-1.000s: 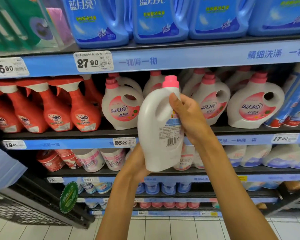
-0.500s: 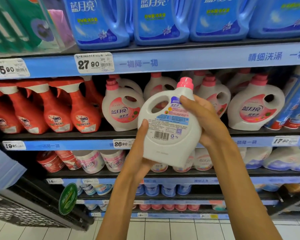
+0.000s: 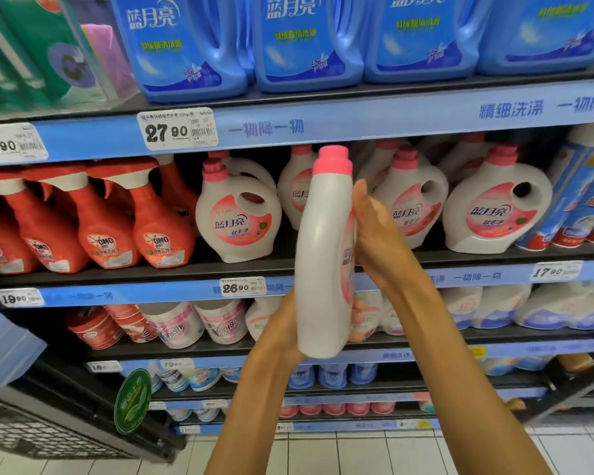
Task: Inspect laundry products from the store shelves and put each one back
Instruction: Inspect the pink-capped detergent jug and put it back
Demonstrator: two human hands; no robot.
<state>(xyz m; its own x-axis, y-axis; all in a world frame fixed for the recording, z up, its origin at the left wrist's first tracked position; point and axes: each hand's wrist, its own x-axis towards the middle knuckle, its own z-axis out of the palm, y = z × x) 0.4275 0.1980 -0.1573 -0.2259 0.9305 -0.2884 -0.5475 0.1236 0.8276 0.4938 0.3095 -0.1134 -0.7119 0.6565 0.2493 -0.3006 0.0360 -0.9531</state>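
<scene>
— Where's the bottle right now?

— Up in front of me, off the shelf, held upright with its narrow edge toward me and its pink cap on top. It sits level with the row of matching white bottles on the middle shelf, just in front of the gap it would go back into.

— And how are you holding it?

— My left hand cups the base from below and behind, fingers wrapped around to the far side near the bottom. My right hand lies flat against the labelled face, palm and straight fingers pressing; that grip is open, a brace and not a clasp.

— Heavy?

— I judge it full, so fairly weighty, with liquid that shifts as I tilt it. That's why one hand stays underneath.

— Stiff?

— Hard moulded plastic, I'd say; it should give only a little under a squeeze. The wall looks smooth and glossy, so a flat palm alone could slide on it. Not fragile, though a drop could crack the cap.

— Best place to take it?

— The moulded handle loop, like the ones on the shelved bottles. On mine it's turned out of view, so I can't tell exactly where it faces. Otherwise, base plus the neck under the cap.
</scene>
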